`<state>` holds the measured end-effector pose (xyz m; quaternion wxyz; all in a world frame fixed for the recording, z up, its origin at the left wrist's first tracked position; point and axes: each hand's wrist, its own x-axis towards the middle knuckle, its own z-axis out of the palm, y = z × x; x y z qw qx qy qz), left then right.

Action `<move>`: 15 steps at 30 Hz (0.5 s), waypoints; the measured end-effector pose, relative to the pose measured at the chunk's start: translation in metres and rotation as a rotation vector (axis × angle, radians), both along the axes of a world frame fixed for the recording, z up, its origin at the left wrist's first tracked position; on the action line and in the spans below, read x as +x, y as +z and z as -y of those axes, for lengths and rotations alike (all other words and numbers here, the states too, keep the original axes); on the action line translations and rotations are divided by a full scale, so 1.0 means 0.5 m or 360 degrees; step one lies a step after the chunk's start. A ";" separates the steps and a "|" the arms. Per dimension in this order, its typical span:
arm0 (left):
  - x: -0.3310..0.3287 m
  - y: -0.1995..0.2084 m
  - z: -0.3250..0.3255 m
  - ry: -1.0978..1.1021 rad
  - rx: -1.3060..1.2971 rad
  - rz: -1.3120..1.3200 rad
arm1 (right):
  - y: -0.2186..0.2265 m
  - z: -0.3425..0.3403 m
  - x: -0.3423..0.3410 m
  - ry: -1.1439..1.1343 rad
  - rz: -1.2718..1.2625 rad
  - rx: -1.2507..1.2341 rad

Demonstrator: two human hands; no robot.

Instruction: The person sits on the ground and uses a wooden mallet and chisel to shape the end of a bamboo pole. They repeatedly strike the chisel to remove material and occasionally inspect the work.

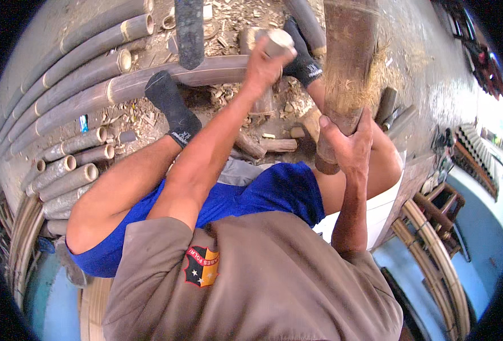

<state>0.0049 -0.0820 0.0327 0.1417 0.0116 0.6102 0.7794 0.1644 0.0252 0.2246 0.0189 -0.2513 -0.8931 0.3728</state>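
In the head view, a thick club (349, 48), frayed on its right side, is clasped at its narrowed lower end by the right hand (351, 142), right of centre. Its long axis is pointed up the frame, past the top edge. A short cylinder (279, 41) with a pale end is gripped by the left hand (264, 69) at upper centre; blurred as it is, its full length cannot be told. The hands are set well apart, the cylinder being placed up and left of the right hand. Between cylinder and club, a dark-socked foot (307, 67) is seen. Leftward, space is bounded by a bamboo pole (220, 70) lying crosswise; rightward, the club is flanked by grey floor (427, 71)
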 end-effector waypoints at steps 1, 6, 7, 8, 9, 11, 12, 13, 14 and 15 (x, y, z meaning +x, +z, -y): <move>-0.017 0.004 0.006 0.0073 0.0057 -0.0053 | 0.003 0.002 0.010 -0.0005 -0.0014 0.0086; -0.071 0.045 0.038 -0.0025 0.0079 -0.0145 | -0.002 0.013 0.036 -0.0129 0.0040 -0.0112; -0.071 0.054 0.048 -0.0131 0.0047 -0.0169 | -0.009 0.012 0.038 -0.0108 0.0011 -0.0110; -0.067 0.061 0.053 -0.0126 0.0067 -0.0180 | -0.015 0.010 0.040 -0.0146 0.0065 -0.0101; -0.063 0.066 0.058 -0.0117 0.0087 -0.0187 | -0.021 0.007 0.042 -0.0152 0.0079 -0.0088; -0.054 0.071 0.060 -0.0068 0.0175 -0.0184 | -0.030 0.000 0.043 -0.0139 0.0073 -0.0066; -0.052 0.069 0.059 -0.0069 0.0151 -0.0210 | -0.033 -0.003 0.043 -0.0118 0.0058 -0.0056; -0.050 0.065 0.057 -0.0078 0.0098 -0.0204 | -0.036 -0.006 0.043 -0.0081 0.0020 -0.0041; -0.051 0.060 0.055 -0.0086 0.0046 -0.0201 | -0.037 -0.008 0.041 -0.0102 0.0062 -0.0054; -0.051 0.053 0.053 -0.0078 0.0050 -0.0217 | -0.038 -0.010 0.039 -0.0104 0.0078 -0.0061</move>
